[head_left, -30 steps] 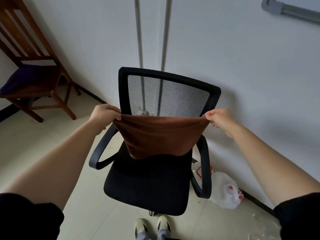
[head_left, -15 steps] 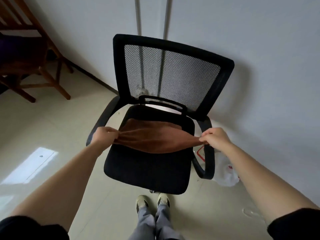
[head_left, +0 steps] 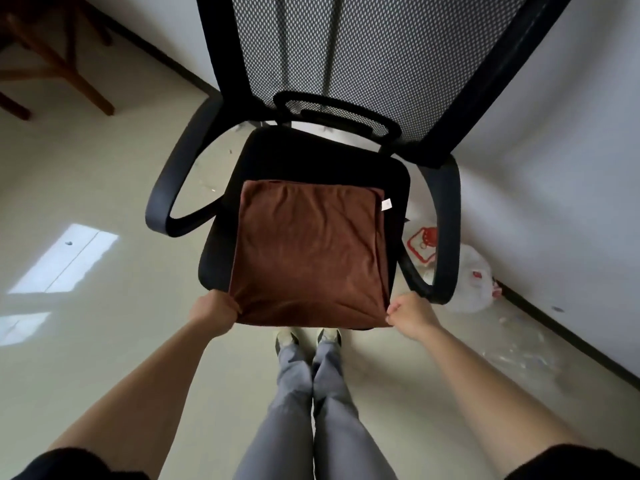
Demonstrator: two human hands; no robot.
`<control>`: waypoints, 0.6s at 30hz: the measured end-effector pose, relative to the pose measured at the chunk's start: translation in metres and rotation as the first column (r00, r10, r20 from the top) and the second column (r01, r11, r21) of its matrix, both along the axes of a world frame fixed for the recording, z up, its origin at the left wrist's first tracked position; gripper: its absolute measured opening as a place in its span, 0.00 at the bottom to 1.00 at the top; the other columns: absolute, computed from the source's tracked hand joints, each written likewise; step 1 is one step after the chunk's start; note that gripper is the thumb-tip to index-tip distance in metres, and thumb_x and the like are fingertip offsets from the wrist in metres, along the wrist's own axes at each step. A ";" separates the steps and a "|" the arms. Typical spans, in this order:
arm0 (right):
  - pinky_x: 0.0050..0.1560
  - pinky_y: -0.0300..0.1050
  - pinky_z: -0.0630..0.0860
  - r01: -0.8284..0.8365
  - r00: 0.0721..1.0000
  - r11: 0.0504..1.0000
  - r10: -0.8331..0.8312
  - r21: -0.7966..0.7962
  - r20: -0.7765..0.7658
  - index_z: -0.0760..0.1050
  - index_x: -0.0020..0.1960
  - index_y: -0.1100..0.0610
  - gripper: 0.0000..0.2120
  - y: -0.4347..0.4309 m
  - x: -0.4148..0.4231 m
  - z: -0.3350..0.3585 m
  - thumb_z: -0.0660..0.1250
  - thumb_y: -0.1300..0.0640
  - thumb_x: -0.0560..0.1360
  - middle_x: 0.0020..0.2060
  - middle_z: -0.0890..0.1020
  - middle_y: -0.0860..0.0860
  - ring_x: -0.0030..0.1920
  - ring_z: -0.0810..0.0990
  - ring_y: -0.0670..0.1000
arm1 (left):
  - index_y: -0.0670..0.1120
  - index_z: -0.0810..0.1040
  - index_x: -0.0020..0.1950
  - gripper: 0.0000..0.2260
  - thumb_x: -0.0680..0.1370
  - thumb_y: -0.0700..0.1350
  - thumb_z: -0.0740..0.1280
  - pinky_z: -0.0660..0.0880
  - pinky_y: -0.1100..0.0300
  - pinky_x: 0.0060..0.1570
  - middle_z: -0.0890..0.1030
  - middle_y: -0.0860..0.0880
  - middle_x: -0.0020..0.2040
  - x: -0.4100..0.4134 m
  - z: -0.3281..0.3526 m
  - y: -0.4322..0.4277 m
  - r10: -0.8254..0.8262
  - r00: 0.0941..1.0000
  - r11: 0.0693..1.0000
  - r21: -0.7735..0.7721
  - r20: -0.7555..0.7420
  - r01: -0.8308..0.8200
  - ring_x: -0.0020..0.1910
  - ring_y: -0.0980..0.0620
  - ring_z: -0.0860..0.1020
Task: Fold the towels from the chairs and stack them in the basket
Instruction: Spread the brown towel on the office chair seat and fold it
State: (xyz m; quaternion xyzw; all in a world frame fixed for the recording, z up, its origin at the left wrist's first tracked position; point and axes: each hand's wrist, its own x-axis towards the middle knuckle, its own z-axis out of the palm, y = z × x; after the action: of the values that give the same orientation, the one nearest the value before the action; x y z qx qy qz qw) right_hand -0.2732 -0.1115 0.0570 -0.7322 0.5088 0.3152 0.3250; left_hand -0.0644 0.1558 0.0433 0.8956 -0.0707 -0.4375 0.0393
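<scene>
A brown towel [head_left: 308,251] lies spread flat on the seat of a black mesh-back office chair [head_left: 367,53], doubled over, with a white tag at its far right corner. My left hand [head_left: 214,311] pinches the towel's near left corner at the seat's front edge. The near right corner is gripped by my right hand [head_left: 410,313]. No basket is in view.
A wooden chair [head_left: 52,60] stands at the far left. A white plastic bag [head_left: 474,282] and a red-and-white packet [head_left: 422,242] lie on the floor by the wall, right of the office chair. My legs and shoes stand just before the seat.
The towel came down from being held up in front of the chair back and now lies flat on the seat. Both hands lowered with it, still on its corners.
</scene>
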 end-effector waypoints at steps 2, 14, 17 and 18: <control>0.47 0.44 0.78 0.046 0.999 0.999 -0.047 -0.002 -0.019 0.82 0.45 0.61 0.06 0.008 -0.008 -0.019 0.67 0.62 0.72 0.45 0.84 0.56 0.48 0.82 0.58 | 0.46 0.83 0.54 0.15 0.76 0.38 0.60 0.77 0.53 0.54 0.81 0.45 0.56 -0.009 -0.020 0.006 -0.016 1.000 0.999 0.035 -0.024 0.017 0.53 0.42 0.79; 0.51 0.48 0.74 -0.055 0.988 0.996 0.043 -0.073 -0.151 0.73 0.55 0.62 0.10 0.013 -0.005 -0.062 0.65 0.62 0.74 0.54 0.81 0.58 0.55 0.79 0.60 | 0.45 0.74 0.66 0.18 0.76 0.42 0.60 0.65 0.55 0.61 0.76 0.45 0.64 -0.006 -0.083 -0.008 -0.324 0.938 0.915 0.213 -0.122 0.344 0.65 0.44 0.70; 0.50 0.48 0.77 -0.037 0.999 0.995 0.036 -0.094 -0.016 0.73 0.56 0.61 0.12 -0.002 0.027 -0.058 0.65 0.62 0.73 0.53 0.81 0.58 0.53 0.80 0.61 | 0.42 0.73 0.66 0.21 0.73 0.43 0.62 0.70 0.53 0.56 0.77 0.40 0.59 0.020 -0.078 -0.035 -0.241 0.970 0.957 0.164 -0.002 0.238 0.60 0.40 0.72; 0.50 0.48 0.77 -0.034 0.999 0.995 0.037 -0.097 0.027 0.73 0.57 0.61 0.12 -0.009 0.039 -0.057 0.65 0.61 0.73 0.52 0.82 0.58 0.53 0.80 0.60 | 0.42 0.74 0.66 0.21 0.73 0.44 0.62 0.71 0.51 0.56 0.76 0.40 0.59 0.028 -0.075 -0.046 -0.183 0.982 0.975 0.134 0.038 0.176 0.60 0.39 0.72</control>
State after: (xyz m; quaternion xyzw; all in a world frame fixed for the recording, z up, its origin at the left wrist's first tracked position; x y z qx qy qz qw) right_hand -0.2342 -0.1203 -0.0005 -0.7604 0.5057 0.2854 0.2908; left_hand -0.0362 0.1098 -0.0313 0.8968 -0.1234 -0.4205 -0.0607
